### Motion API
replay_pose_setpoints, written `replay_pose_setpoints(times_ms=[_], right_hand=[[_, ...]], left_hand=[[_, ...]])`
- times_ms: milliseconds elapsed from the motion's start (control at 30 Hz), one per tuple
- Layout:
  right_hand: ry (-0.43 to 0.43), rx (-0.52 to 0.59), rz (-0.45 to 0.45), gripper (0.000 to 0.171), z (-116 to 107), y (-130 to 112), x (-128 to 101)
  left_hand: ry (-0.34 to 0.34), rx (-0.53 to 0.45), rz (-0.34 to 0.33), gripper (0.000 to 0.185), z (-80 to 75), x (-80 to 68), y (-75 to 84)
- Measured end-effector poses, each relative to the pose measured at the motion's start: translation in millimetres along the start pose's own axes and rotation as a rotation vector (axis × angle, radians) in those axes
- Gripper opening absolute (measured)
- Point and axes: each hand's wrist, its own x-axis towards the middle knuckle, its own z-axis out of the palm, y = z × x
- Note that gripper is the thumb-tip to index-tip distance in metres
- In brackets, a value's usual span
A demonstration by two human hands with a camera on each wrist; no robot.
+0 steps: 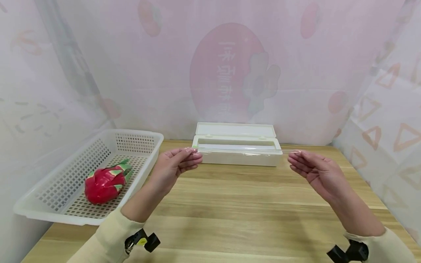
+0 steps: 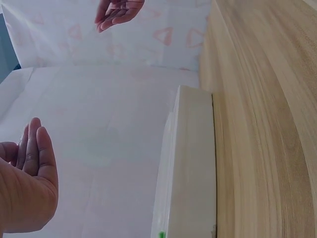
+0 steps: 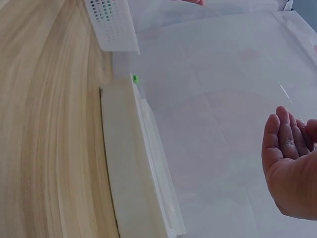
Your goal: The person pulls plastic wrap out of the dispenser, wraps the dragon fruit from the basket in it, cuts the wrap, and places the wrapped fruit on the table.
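Observation:
Both hands are raised at about the same height, well apart, thumbs against the fingertips. Between them runs a thin, clear sheet that looks like cling film point(image 1: 227, 151), visible mainly by its glints. My left hand point(image 1: 174, 164) pinches its left end and my right hand point(image 1: 315, 171) its right end. In the right wrist view, a bright streak of the film point(image 3: 285, 92) shows off the fingertips. Behind the film stands a long white dispenser box point(image 1: 236, 160), its lid point(image 1: 235, 129) tipped up at the back. A small green piece point(image 3: 135, 79) sits at the box's left end.
At the left, a white perforated basket point(image 1: 152, 157) holds a red dragon fruit point(image 1: 105, 184) with green-tipped scales. The wooden table point(image 1: 230, 219) extends under everything. Printed pale curtains point(image 1: 158, 73) close off the back and both sides.

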Motion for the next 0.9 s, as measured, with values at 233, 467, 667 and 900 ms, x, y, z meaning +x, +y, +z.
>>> replay_pose_setpoints(times_ms=[233, 467, 667, 900], right_hand=[[-0.034, -0.006, -0.037, 0.042, 2.7, -2.7, -6.3], [-0.08, 0.006, -0.073, 0.044, 6.7, -4.9, -10.2], [-0.092, 0.021, -0.089, 0.046, 9.0, -7.2, -11.9], [-0.133, 0.058, -0.084, 0.046, 12.1, -9.9, -13.7]], left_hand=[[-0.012, 0.023, 0.01, 0.02, 3.3, -6.7, 5.5], [-0.028, 0.015, 0.046, 0.023, 5.3, -12.5, 11.2], [-0.048, 0.025, 0.06, 0.023, 5.4, -15.7, 15.1], [-0.077, 0.042, 0.076, 0.022, 4.5, -18.2, 16.7]])
